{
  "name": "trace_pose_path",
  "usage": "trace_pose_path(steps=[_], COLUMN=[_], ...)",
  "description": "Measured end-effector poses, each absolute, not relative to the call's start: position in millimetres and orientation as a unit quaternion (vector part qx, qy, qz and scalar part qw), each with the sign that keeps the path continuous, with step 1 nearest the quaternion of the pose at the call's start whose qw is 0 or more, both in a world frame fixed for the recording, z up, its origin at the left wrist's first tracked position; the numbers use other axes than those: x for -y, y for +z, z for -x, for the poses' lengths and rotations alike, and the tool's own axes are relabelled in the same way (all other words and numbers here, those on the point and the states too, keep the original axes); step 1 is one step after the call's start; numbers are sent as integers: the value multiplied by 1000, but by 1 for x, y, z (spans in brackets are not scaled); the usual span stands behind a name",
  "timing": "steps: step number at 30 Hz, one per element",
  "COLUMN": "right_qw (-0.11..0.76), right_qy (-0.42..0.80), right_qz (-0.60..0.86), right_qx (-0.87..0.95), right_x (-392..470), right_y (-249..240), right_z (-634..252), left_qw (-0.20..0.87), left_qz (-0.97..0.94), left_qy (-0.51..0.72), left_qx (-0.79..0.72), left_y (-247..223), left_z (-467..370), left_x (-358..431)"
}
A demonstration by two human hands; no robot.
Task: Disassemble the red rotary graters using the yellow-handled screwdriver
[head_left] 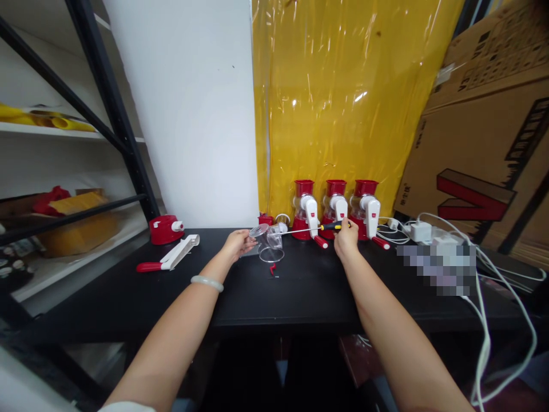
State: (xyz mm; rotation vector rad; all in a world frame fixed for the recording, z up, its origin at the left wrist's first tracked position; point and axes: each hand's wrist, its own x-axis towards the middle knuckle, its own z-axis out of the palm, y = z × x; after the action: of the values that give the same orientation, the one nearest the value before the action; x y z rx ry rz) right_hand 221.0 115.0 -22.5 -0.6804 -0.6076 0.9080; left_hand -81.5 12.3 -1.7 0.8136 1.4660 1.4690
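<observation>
Head view: a clear plastic housing [274, 245] sits over the middle of the black worktop [300, 303], somewhat nearer the back edge than the front. It is see-through and glossy, with round rims that catch the light, one facing the left hand [238, 246] and another facing down toward the worktop. Whether that lower rim rests on the surface or hangs just above it, I cannot tell.

The left hand grasps the housing by its left side, thumb and fingers drawn nearly together on the clear plastic. The right hand [346, 237] is curled closely round the yellow and black handle of a screwdriver [329, 226], whose long thin shaft points left, almost level. Its tip reaches the right side of the housing; the exact point of contact is too small to make out.

Just below the housing, toward the front edge, lies a small red part [273, 268]. Behind the housing, at the back edge, stands a metal drum [282, 220]. Along the back edge, right of the middle, three red and white graters stand upright in a row: a left grater [304, 209], a middle grater [335, 203] and a right grater [366, 209]. Near the back left corner stands a red base [163, 230], with a white crank arm [182, 252] lying just beside it, its red grip toward the left edge.
</observation>
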Motion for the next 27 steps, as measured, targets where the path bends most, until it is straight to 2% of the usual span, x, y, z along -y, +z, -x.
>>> trace_pose_path(steps=[8, 17, 27], right_qw=[745, 801, 791], right_qy=[585, 537, 517], right_qz=[254, 214, 231], right_qx=[197, 158, 230], right_x=[-92, -90, -100], right_y=[-1, 2, -12], right_z=[-223, -214, -222], left_qw=[437, 435, 433], left_qz=[-327, -325, -323], left_qy=[595, 594, 594], left_qx=[-591, -594, -597], left_y=[-3, -3, -3], left_z=[83, 83, 82], left_x=[-13, -14, -12])
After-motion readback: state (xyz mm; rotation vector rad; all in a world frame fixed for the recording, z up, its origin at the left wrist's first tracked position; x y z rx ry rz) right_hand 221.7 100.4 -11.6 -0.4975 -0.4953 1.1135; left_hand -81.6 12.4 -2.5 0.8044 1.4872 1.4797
